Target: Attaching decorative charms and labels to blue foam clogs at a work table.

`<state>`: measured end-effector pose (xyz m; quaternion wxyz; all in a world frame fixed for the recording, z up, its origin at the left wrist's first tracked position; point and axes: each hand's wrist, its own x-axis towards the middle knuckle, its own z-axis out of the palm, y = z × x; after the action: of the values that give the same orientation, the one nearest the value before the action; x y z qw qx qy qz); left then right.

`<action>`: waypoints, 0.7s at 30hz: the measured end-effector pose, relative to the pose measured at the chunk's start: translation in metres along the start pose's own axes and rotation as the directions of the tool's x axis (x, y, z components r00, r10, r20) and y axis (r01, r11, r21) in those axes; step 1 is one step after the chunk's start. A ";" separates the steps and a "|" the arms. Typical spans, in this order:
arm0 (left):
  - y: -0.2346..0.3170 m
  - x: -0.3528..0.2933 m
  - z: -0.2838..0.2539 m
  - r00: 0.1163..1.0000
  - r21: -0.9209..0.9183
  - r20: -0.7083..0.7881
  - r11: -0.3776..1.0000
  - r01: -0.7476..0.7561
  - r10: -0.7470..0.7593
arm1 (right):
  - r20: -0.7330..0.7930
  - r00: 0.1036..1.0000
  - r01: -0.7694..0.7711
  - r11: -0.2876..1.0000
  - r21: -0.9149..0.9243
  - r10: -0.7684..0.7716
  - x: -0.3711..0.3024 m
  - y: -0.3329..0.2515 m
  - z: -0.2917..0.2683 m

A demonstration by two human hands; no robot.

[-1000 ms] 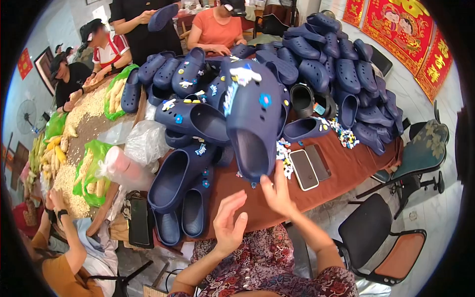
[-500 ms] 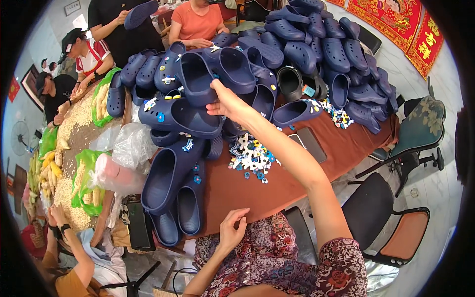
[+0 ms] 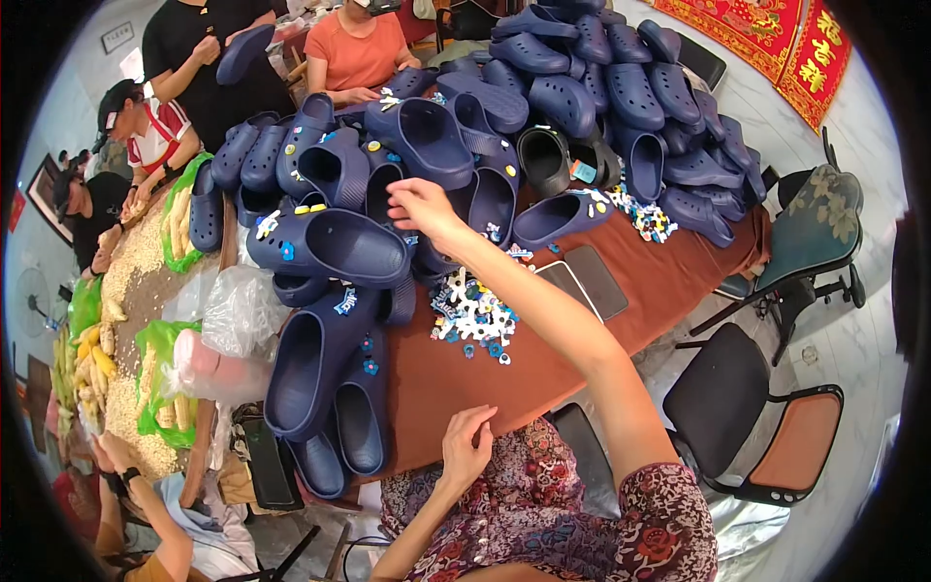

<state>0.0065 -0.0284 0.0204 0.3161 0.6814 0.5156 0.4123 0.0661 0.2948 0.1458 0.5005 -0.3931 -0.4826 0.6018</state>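
Note:
My right hand (image 3: 423, 208) hovers over the pile of navy clogs with nothing in it, its fingers loosely bent and apart. Near its fingertips is a clog (image 3: 333, 167) standing on the heap. Just below that hand lies a sideways clog (image 3: 359, 247) with small charms on its toe. Another clog (image 3: 419, 136) rests behind the hand. My left hand (image 3: 468, 441) is held at the table's near edge, empty, fingers extended and thumb apart. Between my hands, a heap of small white, blue and yellow shoe charms (image 3: 473, 308) lies on the brown cloth (image 3: 436, 398).
A phone (image 3: 596, 281) lies beside the charms. A large clog pile (image 3: 630, 107) fills the back right. Plastic bags (image 3: 242, 310) and corn kernels (image 3: 126, 373) are at left. Co-workers sit and stand across and left; one holds a clog (image 3: 244, 54). Chairs (image 3: 722, 407) stand at right.
My right hand has let go of a clog, which now sits further left on the pile. The view has shifted slightly; my left hand stays at the table edge.

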 end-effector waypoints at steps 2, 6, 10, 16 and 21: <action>-0.007 0.000 0.002 1.000 0.012 -0.006 1.000 -0.015 0.015 | -0.092 0.983 0.162 0.987 0.003 -0.161 -0.011 0.003 -0.017; -0.021 -0.004 0.003 0.998 0.034 -0.028 0.998 -0.056 0.057 | -0.347 0.841 0.415 0.906 -0.081 -0.416 -0.014 -0.005 -0.077; -0.024 -0.006 0.011 0.985 0.075 -0.042 0.984 -0.163 0.166 | -0.515 0.740 0.330 0.900 -0.283 -0.433 0.015 0.005 -0.175; -0.031 -0.007 0.012 0.981 0.125 -0.056 0.976 -0.177 0.185 | -0.586 0.769 0.173 0.965 -0.195 -0.257 0.064 0.017 -0.238; -0.031 -0.004 0.013 0.980 0.149 -0.043 0.972 -0.184 0.192 | -0.510 0.849 0.090 0.989 -0.120 -0.140 0.119 0.013 -0.261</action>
<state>0.0037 -0.0242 -0.0134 0.2107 0.7362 0.4860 0.4213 0.2900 0.4606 0.0753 0.6281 -0.5330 -0.3804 0.4204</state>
